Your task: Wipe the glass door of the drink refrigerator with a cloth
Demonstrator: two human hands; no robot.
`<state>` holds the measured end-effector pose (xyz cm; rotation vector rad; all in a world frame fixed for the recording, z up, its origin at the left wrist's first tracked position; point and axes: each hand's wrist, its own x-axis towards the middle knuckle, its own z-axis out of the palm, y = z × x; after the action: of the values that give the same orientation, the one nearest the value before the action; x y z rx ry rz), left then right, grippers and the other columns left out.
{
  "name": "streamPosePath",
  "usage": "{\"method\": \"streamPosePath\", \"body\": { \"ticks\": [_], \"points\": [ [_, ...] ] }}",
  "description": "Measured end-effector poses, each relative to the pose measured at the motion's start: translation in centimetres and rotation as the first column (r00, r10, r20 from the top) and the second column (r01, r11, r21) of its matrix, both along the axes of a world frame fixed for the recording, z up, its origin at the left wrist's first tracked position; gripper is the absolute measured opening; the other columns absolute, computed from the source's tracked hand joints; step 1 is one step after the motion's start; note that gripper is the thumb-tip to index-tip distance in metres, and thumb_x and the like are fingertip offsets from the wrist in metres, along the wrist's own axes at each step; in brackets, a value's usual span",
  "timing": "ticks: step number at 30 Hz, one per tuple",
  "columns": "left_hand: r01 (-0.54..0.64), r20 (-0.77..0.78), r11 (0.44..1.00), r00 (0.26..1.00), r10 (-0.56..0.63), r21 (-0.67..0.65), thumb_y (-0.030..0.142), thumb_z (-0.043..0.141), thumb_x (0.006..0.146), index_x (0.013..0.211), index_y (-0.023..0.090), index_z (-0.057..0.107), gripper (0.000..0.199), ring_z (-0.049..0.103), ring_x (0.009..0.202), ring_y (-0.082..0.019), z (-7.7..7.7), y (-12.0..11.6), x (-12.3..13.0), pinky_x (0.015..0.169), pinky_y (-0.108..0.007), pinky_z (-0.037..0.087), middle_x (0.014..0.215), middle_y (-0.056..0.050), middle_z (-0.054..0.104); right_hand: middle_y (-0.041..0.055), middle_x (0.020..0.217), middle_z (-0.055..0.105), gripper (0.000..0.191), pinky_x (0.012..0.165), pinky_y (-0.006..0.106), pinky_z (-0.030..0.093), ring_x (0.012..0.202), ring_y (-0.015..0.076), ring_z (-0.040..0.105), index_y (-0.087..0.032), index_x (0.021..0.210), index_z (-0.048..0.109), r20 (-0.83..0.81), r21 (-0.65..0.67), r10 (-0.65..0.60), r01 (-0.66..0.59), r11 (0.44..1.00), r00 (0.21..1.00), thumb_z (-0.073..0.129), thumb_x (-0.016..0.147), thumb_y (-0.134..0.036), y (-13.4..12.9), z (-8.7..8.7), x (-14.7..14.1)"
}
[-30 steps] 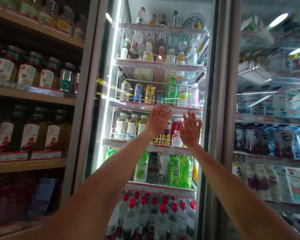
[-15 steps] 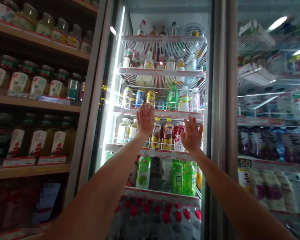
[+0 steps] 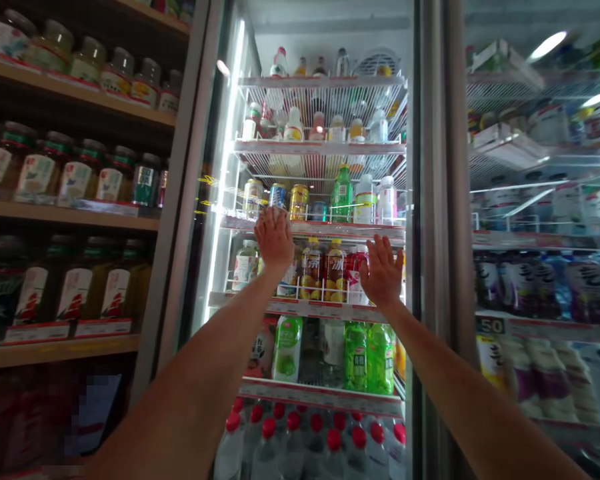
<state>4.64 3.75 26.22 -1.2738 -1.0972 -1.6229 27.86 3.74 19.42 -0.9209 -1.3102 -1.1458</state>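
Note:
Both my arms stretch forward toward a lit drinks fridge. My left hand [image 3: 274, 239] is raised, fingers extended, in front of the shelf with a blue can [image 3: 277, 195] and a gold can [image 3: 299, 202]. My right hand [image 3: 382, 272], fingers spread, is in front of bottles with pink-red labels [image 3: 357, 270]. Nothing shows in either hand. Between them stand brown tea bottles with yellow caps [image 3: 335, 267]. Whether a palm touches glass or a shelf edge I cannot tell. A green bottle [image 3: 342, 195] stands on the can shelf.
Green drink bottles [image 3: 356, 357] and a green-white bottle [image 3: 287, 348] fill a lower shelf, with red-capped water bottles [image 3: 334, 453] below. Jars [image 3: 76, 172] line wooden shelves at left. A metal door frame [image 3: 443, 240] separates another fridge of pouches [image 3: 533, 283] at right.
My left hand has moved to the left, from in front of the gold can to below the blue can. My right hand stays nearly in place. The view has shifted slightly.

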Motion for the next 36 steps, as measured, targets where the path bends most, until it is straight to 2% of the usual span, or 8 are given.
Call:
{"method": "streamPosePath", "body": {
  "ticks": [4,8,10,14,18,25,31,36],
  "points": [
    [0.020,-0.323,0.999,0.946,-0.034,-0.045,0.024,0.037,0.089,0.129,0.022,0.046,0.042,0.025,0.135,-0.029,-2.1,-0.4,3.7,0.108,-0.052,0.025,0.143,-0.009,0.037,0.0098,0.140,0.042,0.045,0.110,0.047,0.015,0.134,0.0216,0.029,-0.016,0.129,0.044,0.001,0.013,-0.014,0.014,1.000,1.000,0.037,0.086,-0.026,0.0,0.0,0.0],
    [0.041,-0.703,0.999,0.709,-0.048,-0.027,0.026,0.042,0.088,0.127,0.028,0.048,0.040,0.027,0.135,-0.025,-4.8,-0.4,6.3,0.109,-0.048,0.025,0.141,-0.001,0.041,0.0108,0.139,0.043,0.044,0.110,0.047,0.016,0.134,0.0218,0.030,-0.015,0.129,0.044,0.016,0.036,-0.017,0.017,0.999,1.000,0.038,0.087,-0.028,0.2,0.0,0.2],
    [0.044,-0.683,0.999,0.730,-0.036,-0.005,0.026,0.043,0.088,0.127,0.028,0.047,0.040,0.027,0.135,-0.024,-5.2,-0.1,5.3,0.109,-0.047,0.026,0.141,-0.001,0.041,0.0108,0.139,0.043,0.045,0.109,0.047,0.016,0.134,0.0218,0.030,-0.016,0.130,0.043,0.015,0.034,-0.011,0.011,0.999,1.000,0.038,0.087,-0.028,0.3,0.0,0.2],
    [0.012,-0.297,1.000,0.955,-0.013,-0.006,0.025,0.039,0.088,0.127,0.022,0.049,0.040,0.026,0.135,-0.025,-3.8,0.1,1.5,0.108,-0.049,0.027,0.142,-0.008,0.039,0.0101,0.140,0.042,0.048,0.110,0.048,0.016,0.134,0.0217,0.029,-0.018,0.132,0.040,0.010,0.019,-0.006,0.006,1.000,1.000,0.037,0.086,-0.027,0.2,0.0,0.1],
    [0.014,-0.180,1.000,0.983,-0.019,-0.025,0.024,0.036,0.089,0.128,0.020,0.048,0.041,0.025,0.135,-0.028,-3.8,-0.3,1.7,0.108,-0.052,0.025,0.142,-0.011,0.038,0.0098,0.140,0.042,0.047,0.110,0.047,0.016,0.134,0.0217,0.029,-0.017,0.132,0.041,0.003,0.021,-0.007,0.007,1.000,1.000,0.037,0.086,-0.026,0.1,0.0,0.1],
    [0.036,-0.761,0.999,0.648,-0.027,-0.004,0.025,0.045,0.086,0.128,0.029,0.046,0.042,0.024,0.136,-0.024,-7.6,-0.5,5.6,0.109,-0.048,0.026,0.142,-0.001,0.041,0.0100,0.139,0.044,0.045,0.109,0.047,0.016,0.133,0.0215,0.031,-0.018,0.131,0.043,-0.002,0.022,0.008,-0.008,1.000,1.000,0.034,0.088,-0.027,0.1,0.0,0.2],
    [-0.005,-0.309,1.000,0.951,0.006,0.004,0.025,0.038,0.088,0.128,0.020,0.048,0.041,0.028,0.134,-0.026,-5.2,0.0,-1.1,0.107,-0.050,0.027,0.140,-0.011,0.041,0.0095,0.140,0.042,0.046,0.109,0.048,0.016,0.134,0.0213,0.029,-0.017,0.130,0.044,-0.002,-0.012,0.006,-0.006,1.000,1.000,0.037,0.086,-0.025,0.0,0.0,0.1],
    [0.022,-0.296,0.999,0.955,-0.031,-0.033,0.023,0.039,0.086,0.130,0.021,0.046,0.044,0.022,0.136,-0.028,-6.0,-0.3,0.9,0.109,-0.053,0.023,0.142,-0.010,0.038,0.0107,0.140,0.041,0.046,0.110,0.048,0.016,0.135,0.0218,0.028,-0.016,0.132,0.043,-0.011,-0.017,0.014,-0.014,1.000,1.000,0.037,0.087,-0.025,0.1,0.0,0.1]
  ]
}}
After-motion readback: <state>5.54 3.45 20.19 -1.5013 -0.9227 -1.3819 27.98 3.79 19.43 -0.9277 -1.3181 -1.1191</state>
